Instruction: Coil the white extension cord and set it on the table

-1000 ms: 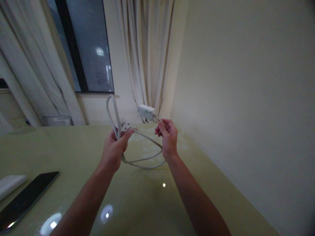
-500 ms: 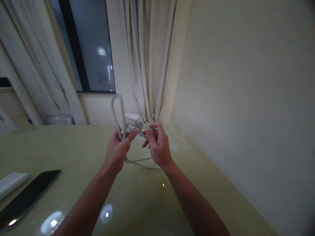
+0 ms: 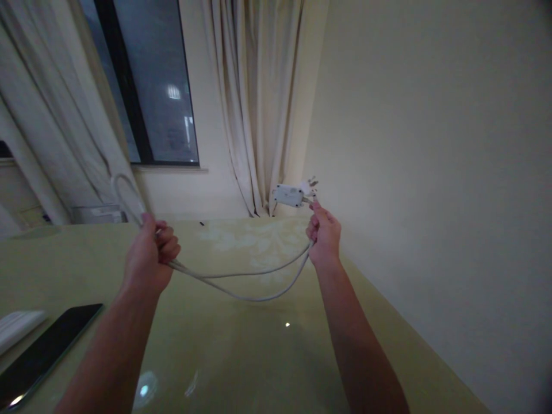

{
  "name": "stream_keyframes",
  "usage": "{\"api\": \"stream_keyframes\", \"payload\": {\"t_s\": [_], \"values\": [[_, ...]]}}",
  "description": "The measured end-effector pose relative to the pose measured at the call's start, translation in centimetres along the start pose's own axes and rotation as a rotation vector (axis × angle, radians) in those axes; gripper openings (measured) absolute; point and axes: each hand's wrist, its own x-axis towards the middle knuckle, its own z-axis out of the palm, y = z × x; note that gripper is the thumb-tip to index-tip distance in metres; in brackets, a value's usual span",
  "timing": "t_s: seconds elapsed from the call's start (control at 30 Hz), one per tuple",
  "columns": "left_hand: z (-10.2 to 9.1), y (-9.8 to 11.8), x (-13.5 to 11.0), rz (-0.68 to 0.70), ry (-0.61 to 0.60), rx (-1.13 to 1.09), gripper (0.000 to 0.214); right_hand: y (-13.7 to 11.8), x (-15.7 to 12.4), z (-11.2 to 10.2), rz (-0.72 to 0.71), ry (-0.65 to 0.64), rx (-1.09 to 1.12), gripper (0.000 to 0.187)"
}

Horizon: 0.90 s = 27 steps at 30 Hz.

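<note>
A white cable [image 3: 259, 300] sags in two strands between my hands, above the tabletop. My left hand [image 3: 150, 253] is closed around the doubled cable, and a bent loop of it sticks up past the thumb. On the other side, my right hand [image 3: 324, 233] grips the cable close to its ends. Just beyond those fingers are a small white power strip [image 3: 288, 195], turned with a flat face toward me, and a white plug [image 3: 309, 186] with metal prongs. The fingers hide where the cable enters them.
A dark phone [image 3: 47, 351] and a white box-like object [image 3: 19, 328] lie at the left on the glossy greenish table [image 3: 241, 356]. A wall [image 3: 431, 172] runs along the right side. Curtains [image 3: 267, 103] and a window [image 3: 150, 80] stand behind.
My hands have moved apart, left hand leftward and right hand rightward, stretching the cable between them. The power strip and plug have gone from beside my left hand to beyond my right hand.
</note>
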Motion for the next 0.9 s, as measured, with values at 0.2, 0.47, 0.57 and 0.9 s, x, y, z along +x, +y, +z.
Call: {"api": "stream_keyframes", "payload": {"t_s": [0.2, 0.47, 0.57, 0.9], "values": [[-2.2, 2.5, 0.5, 0.073, 0.041, -0.062, 0.051, 2.5, 2.9, -3.1, 0.136, 0.223, 0.018, 0.037], [-3.5, 4.0, 0.5, 0.115, 0.041, -0.060, 0.048, 5.8, 4.1, -5.0, 0.202, 0.305, 0.010, 0.043], [-3.5, 4.0, 0.6, 0.100, 0.023, -0.064, 0.048, 6.3, 4.4, -5.4, 0.193, 0.318, 0.015, 0.042], [-3.3, 5.1, -0.2, 0.124, 0.077, -0.120, 0.031, 7.2, 6.8, -9.4, 0.133, 0.461, 0.016, 0.047]]}}
